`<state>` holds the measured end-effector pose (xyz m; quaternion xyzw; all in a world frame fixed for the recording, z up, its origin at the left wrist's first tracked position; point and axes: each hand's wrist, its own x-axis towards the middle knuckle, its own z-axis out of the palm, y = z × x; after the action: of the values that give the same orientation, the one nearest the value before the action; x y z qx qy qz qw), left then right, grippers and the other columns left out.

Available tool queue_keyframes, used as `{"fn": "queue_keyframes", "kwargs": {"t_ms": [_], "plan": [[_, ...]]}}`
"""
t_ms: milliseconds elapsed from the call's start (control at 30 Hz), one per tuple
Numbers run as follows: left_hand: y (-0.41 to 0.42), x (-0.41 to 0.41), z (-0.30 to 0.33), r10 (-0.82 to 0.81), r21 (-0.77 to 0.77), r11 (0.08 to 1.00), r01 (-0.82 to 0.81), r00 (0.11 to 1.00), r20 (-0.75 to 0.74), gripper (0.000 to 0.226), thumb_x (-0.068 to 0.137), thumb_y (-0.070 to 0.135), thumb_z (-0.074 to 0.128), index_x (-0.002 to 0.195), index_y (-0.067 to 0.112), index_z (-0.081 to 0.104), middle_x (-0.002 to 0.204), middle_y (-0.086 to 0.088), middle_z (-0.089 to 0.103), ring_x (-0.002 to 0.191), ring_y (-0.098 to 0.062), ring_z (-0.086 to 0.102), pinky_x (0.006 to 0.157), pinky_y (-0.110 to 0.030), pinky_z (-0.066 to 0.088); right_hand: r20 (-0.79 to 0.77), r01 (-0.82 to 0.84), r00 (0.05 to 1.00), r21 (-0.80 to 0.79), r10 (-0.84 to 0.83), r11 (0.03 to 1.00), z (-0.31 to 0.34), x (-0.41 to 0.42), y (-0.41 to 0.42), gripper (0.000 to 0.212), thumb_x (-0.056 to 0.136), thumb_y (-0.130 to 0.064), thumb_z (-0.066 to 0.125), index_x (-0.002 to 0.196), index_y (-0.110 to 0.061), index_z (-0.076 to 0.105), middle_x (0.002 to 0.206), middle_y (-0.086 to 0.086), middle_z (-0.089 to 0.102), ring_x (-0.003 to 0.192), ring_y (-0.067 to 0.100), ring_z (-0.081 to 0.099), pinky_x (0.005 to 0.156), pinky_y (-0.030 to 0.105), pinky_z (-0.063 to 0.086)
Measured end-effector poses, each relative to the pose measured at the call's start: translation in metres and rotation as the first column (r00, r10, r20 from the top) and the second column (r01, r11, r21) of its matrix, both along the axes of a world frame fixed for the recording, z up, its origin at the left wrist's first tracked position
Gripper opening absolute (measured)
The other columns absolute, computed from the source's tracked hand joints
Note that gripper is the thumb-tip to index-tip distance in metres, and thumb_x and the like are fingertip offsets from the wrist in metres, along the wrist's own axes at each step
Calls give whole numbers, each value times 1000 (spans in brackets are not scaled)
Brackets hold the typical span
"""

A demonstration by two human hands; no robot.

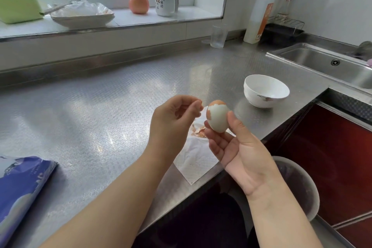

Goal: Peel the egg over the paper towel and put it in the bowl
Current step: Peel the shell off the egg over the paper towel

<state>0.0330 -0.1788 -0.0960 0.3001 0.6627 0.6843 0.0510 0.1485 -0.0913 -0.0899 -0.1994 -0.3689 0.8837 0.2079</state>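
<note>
Your right hand (239, 147) grips the slippery egg (218, 116) lightly; your left hand (173, 119), pinched on something too small to tell, may drop it off the paper towel (198, 159).

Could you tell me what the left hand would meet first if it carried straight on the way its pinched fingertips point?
Most likely the egg held in the right hand: the left hand points right at its shell-capped top, though depth is unclear.
</note>
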Motion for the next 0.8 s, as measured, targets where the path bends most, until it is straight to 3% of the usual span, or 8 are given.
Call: {"fn": "queue_keyframes", "kwargs": {"t_ms": [167,267,367,467,633,733,800], "plan": [[-2,-10,-8,26,-423,899,-108,980,-196,4,85,32,73,85,32,77,87,14,69,81,0,60,75,-25,49,-4,30,1000,-21,-31,999,1,2,8,37,79,-35,64,101,-6,70,96,16,72,70,16,70,57,21,56],[-3,-10,-5,8,-496,857,-143,964,-265,6,86,35,71,88,34,77,88,17,68,83,-2,56,74,-28,45,0,48,999,3,-48,999,2,3,10,38,78,-35,64,102,-6,69,93,15,73,69,16,70,56,21,56],[-2,-11,-9,-43,-525,818,-235,885,-463,16,94,29,62,101,30,76,96,13,69,92,-11,52,79,-27,43,9,72,997,37,-72,997,2,4,10,38,78,-35,63,102,-6,69,92,14,73,68,16,70,56,21,56],[-2,-10,-12,-52,-499,818,-285,828,-558,18,96,23,59,104,27,76,95,9,70,91,-16,53,79,-29,42,11,81,997,66,-82,994,1,4,10,39,81,-34,63,105,-5,68,95,16,71,69,16,70,58,21,56],[-4,-9,-6,20,-499,818,-286,881,-473,8,87,36,70,89,31,75,83,14,67,87,-10,56,72,-24,37,-8,63,998,75,-62,995,0,3,11,43,82,-32,62,113,-3,65,104,18,70,74,17,70,61,21,57],[-5,-6,-2,63,-474,846,-244,928,-367,22,79,45,75,74,26,65,68,12,60,70,-8,56,60,-26,42,-16,60,998,77,-59,995,-1,3,11,42,82,-32,63,113,-3,65,107,19,69,77,17,70,62,22,57],[-5,-5,-1,81,-464,855,-233,942,-324,24,82,44,73,78,24,58,62,9,54,61,-8,52,56,-28,41,-19,60,998,76,-59,995,-1,3,11,41,83,-31,62,113,-3,65,108,20,69,77,18,70,62,22,57]]}}
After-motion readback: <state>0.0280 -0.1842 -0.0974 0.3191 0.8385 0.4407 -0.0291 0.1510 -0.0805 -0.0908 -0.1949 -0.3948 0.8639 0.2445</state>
